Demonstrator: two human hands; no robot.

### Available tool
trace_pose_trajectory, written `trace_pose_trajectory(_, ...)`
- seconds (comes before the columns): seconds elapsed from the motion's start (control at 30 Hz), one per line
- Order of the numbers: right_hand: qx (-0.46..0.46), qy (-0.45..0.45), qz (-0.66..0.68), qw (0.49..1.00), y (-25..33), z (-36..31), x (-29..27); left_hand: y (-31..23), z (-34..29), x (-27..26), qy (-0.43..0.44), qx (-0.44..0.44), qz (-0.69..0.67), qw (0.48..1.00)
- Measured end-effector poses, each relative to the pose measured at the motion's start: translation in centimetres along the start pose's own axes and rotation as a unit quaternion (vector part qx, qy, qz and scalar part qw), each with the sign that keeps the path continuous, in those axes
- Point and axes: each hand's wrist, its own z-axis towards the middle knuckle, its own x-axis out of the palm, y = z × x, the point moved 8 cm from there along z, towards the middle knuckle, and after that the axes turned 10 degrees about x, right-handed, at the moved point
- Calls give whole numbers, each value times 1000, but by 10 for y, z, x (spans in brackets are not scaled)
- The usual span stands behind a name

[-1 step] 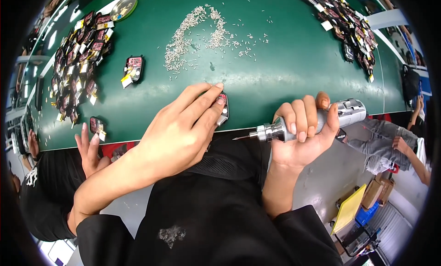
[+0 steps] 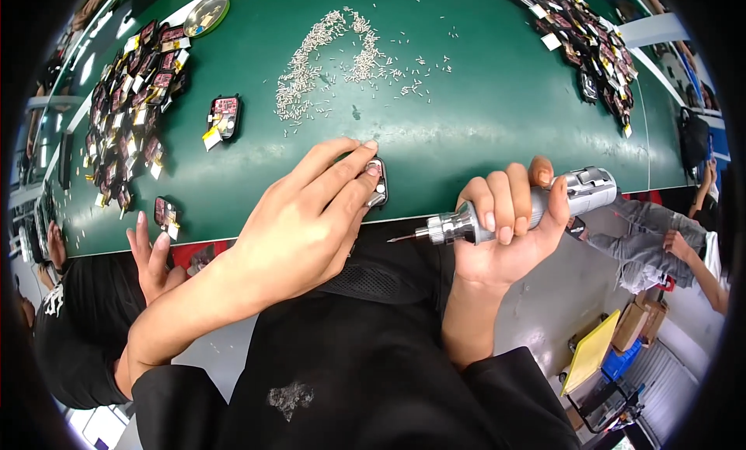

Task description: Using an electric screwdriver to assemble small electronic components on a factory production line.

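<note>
My left hand [image 2: 320, 209] reaches over the table's near edge, its fingers closed about a small dark-cased electronic device [image 2: 380, 187]. Pink and silvery parts show in the open case; most of it is hidden under the fingers. In my right hand [image 2: 509, 221] lies a grey electric screwdriver [image 2: 588, 187], gripped round its body. Its thin bit points left, below the device and apart from it. A heap of small white pins or screws [image 2: 307, 65] is spread on the green table [image 2: 482, 92] beyond my hands.
Heaps of similar open devices lie at the left [image 2: 128, 112] and far right [image 2: 575, 30]. Two single devices sit nearer, one upper [image 2: 225, 114] and one lower [image 2: 165, 211]. A round dish [image 2: 207, 15] stands far left. Another person's hand [image 2: 150, 256] is beside my left forearm.
My right hand and the screwdriver have shifted slightly down and to the left. The left hand stays on the device.
</note>
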Motion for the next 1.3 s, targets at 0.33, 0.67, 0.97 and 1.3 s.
trace_pose_trajectory(0.33,60,21,-60,996,-39,-16,2,6,4,0,-58,-75,56,994)
trace_pose_trajectory(0.67,98,-54,-139,984,-74,-37,-3,7,6,-3,-100,-63,76,990)
trace_pose_trajectory(0.97,107,-108,-177,972,-81,-35,-4,8,4,0,-119,-43,62,990)
trace_pose_trajectory(1.3,143,-117,-262,947,-78,-33,-6,-4,6,6,-89,-27,63,994)
